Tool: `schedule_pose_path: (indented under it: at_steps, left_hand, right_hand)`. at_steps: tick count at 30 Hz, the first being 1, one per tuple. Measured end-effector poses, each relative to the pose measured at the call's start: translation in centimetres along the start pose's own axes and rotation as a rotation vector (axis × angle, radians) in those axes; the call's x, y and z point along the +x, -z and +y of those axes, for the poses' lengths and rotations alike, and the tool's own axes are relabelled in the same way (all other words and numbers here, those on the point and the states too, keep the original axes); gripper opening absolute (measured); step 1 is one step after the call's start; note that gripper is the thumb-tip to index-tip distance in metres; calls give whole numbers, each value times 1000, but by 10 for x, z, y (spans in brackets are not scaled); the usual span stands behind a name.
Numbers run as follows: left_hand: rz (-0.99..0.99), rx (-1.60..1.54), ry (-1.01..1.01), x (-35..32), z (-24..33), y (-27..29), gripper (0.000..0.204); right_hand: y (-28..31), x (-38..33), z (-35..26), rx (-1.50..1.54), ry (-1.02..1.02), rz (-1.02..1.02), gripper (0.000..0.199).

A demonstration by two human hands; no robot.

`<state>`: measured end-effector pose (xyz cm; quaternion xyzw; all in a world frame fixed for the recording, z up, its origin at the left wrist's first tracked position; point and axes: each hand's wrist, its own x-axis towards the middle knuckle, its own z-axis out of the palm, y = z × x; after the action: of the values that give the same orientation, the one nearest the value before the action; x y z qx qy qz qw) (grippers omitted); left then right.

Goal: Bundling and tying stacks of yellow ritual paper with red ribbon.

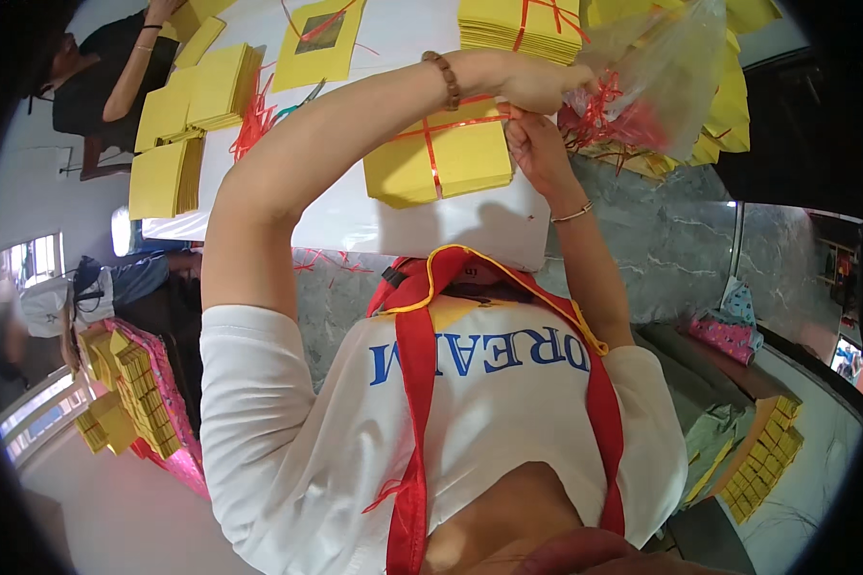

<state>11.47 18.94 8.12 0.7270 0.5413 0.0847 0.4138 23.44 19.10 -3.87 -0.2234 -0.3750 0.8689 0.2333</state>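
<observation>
A stack of yellow paper pieces lies near the table's front edge, with red ribbon crossing it both ways. At its far right corner my two hands meet. My left hand, coming across from the left with a beaded bracelet at the wrist, is closed around the ribbon there; its fingertips are partly hidden. Just below it, my right hand is closed too, thumb and finger pinching the ribbon beside the stack's edge. Right of both hands, a clear plastic bag shows a tangle of red ribbons.
Several yellow stacks line the table's left side. Loose red ribbons lie near green-handled scissors. Another tied stack is at the back. A person in dark clothing is at far left. Boxed yellow bundles stand lower right.
</observation>
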Motion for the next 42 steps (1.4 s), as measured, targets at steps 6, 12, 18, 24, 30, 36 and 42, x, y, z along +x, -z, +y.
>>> schedule_pose_path:
  at_steps: [6,12,18,24,30,36,42]
  left_hand:
    - [-167,138,-17,28,9,-1,52]
    - [-1,-127,-144,27,8,2,45]
    - [57,-157,57,7,-36,24,40]
    - [23,74,-35,-9,-38,14,24]
    - [155,135,5,-14,-32,13,14]
    - [25,98,-45,-17,-20,3,21]
    - [192,-208,153,-14,-51,1,29]
  right_hand:
    - [-6,-4,-4,22,127,-172,6]
    - [-5,-8,-10,56,94,-193,8]
    - [-9,-7,-15,-146,9,-209,41]
    - [1,-4,-13,-136,-28,-177,40]
    - [18,4,1,2,72,-271,33]
    - [37,12,28,283,137,-295,18]
    - [15,-1,0,-224,328,36,18]
